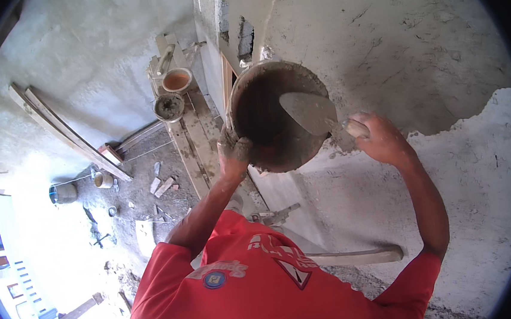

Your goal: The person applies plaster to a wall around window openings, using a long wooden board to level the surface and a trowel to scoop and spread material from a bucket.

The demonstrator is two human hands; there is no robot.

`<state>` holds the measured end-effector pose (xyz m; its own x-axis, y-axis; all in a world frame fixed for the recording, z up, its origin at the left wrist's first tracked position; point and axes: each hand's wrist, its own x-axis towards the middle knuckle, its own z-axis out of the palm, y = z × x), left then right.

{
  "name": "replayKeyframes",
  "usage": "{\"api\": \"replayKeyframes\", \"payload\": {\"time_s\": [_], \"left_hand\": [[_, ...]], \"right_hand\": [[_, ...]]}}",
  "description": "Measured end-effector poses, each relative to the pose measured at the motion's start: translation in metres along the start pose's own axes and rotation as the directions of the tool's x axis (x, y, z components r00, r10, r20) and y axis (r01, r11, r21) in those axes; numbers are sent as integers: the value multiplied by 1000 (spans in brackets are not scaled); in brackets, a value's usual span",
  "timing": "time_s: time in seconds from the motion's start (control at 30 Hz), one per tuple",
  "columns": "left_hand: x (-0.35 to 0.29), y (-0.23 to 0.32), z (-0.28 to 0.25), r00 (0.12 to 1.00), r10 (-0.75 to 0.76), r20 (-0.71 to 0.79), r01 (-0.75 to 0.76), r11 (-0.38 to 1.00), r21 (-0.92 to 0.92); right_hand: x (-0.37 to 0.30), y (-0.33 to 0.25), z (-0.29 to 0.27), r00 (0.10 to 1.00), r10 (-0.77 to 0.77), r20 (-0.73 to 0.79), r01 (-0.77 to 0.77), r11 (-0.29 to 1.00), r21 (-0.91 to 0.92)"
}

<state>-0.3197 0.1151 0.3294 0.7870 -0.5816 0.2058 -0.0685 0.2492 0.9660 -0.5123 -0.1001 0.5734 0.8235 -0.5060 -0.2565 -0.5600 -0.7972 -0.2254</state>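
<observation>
A round, mortar-smeared bucket (249, 82) is tipped so that its dark mouth faces me, close to the wall. My left hand (234, 152), coated in wet mortar, grips its left rim. In my right hand (380, 136) is the handle of a trowel (309, 112), my fingers closed round it. The trowel's broad grey blade lies across the right part of the bucket's mouth. How much mortar is inside the bucket is hard to tell in the shadow.
Wet grey plaster covers the upper wall (402, 46), ending in a ragged edge above a paler surface. Mortar-stained planks (197, 143) carry two small buckets, one with orange contents (177, 80), one with grey (169, 107). Long boards (70, 132) lean at left; rubble lies below.
</observation>
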Motion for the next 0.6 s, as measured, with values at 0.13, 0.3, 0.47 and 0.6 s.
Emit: {"api": "replayKeyframes", "payload": {"time_s": [0.13,0.3,0.47,0.6], "left_hand": [[39,29,-16,997,-68,23,69,994,-87],[104,79,-23,993,76,92,-58,980,-191],[162,83,-48,972,182,152,-143,962,-233],[190,83,-60,984,82,159,-47,977,-210]], "right_hand": [[50,-42,-7,978,-134,162,133,991,13],[113,-74,26,891,-374,-256,198,830,-521],[152,-66,49,802,-581,-139,272,562,-781],[153,-75,30,874,-477,-91,265,625,-734]]}}
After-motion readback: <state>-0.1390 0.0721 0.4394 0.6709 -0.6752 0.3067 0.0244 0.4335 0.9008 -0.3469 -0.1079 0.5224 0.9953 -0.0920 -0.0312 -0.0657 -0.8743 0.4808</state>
